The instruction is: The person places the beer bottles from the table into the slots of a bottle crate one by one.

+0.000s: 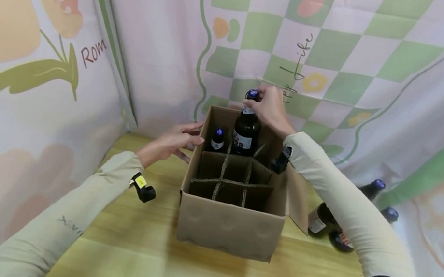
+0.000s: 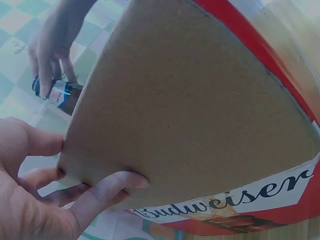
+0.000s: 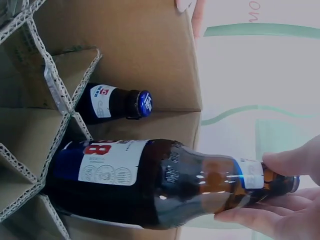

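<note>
At the twelve o'clock end of the cardboard box (image 1: 229, 228), our right hand (image 1: 272, 108) pinches the neck of a bottle (image 1: 247, 130), its base between dividers (image 1: 233, 183); at ten o'clock our left hand (image 1: 169, 145) grips the side. We should keep the bottle upright, clear of cardboard edges.

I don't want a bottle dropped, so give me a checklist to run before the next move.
1. Right hand on the held bottle: ok, gripping it by the neck.
2. Left hand on the box: ok, at its left side.
3. Held bottle lined up with a slot: ok, lower end between the dividers, back row, middle.
4. Held bottle fully down: not ok, it stands well above the boxed bottle to its left.
5. Slot floor clear: cannot tell, hidden by the held bottle.
</note>
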A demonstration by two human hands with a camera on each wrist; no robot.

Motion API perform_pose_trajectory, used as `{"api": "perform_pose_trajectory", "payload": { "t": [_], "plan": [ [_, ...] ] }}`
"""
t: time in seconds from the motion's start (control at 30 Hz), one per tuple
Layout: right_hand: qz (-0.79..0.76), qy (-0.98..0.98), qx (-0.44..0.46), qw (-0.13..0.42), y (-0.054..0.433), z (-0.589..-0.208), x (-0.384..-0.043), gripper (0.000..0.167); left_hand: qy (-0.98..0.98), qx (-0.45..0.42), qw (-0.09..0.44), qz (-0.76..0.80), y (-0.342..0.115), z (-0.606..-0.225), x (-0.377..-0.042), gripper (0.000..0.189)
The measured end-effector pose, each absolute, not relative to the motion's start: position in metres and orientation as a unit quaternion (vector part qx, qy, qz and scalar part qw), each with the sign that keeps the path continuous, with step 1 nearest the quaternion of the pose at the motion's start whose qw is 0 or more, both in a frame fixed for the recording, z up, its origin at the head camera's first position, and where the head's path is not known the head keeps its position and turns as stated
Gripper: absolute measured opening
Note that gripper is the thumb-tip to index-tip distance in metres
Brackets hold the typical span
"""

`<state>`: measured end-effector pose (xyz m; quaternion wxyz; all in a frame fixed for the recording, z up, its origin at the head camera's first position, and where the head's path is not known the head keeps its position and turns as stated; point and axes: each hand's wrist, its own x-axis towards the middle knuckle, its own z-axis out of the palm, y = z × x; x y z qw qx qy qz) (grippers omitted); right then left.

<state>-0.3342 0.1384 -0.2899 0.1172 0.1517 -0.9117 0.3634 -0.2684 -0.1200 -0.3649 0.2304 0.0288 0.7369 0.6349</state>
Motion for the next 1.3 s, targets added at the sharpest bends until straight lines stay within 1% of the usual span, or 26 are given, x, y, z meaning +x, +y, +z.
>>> {"api": "perform_pose_trajectory", "payload": {
  "t": [0.07,0.13,0.27,0.4,0.5,0.73,0.97,1.1,1.3],
  "plan": [
    [0.363,-0.915,0.146,0.098,0.138,-0.289,-0.335,0.020,0.735,0.028,0.229,0.637,-0.120,-0.364,-0.268,0.075],
    [0.360,-0.918,0.141,0.084,0.138,-0.289,-0.336,0.028,0.734,0.029,0.230,0.639,-0.119,-0.364,-0.268,0.075],
    [0.342,-0.925,0.148,0.075,0.139,-0.289,-0.338,0.039,0.734,0.028,0.231,0.638,-0.119,-0.364,-0.268,0.074],
    [0.325,-0.930,0.153,0.075,0.141,-0.290,-0.340,0.032,0.734,0.026,0.231,0.638,-0.119,-0.364,-0.268,0.075],
    [0.332,-0.928,0.153,0.064,0.142,-0.291,-0.340,0.025,0.733,0.024,0.231,0.639,-0.118,-0.364,-0.268,0.076],
    [0.354,-0.922,0.153,0.038,0.149,-0.298,-0.345,0.019,0.736,0.028,0.228,0.637,-0.118,-0.362,-0.268,0.076],
    [0.358,-0.921,0.148,-0.025,0.160,-0.325,-0.348,0.011,0.735,0.026,0.231,0.637,-0.116,-0.364,-0.269,0.076],
    [0.349,-0.925,0.146,-0.042,0.164,-0.335,-0.349,0.012,0.735,0.029,0.236,0.635,-0.114,-0.367,-0.268,0.075],
    [0.342,-0.929,0.132,-0.061,0.165,-0.332,-0.351,0.012,0.739,0.037,0.231,0.632,-0.113,-0.364,-0.267,0.075]
  ]
}}
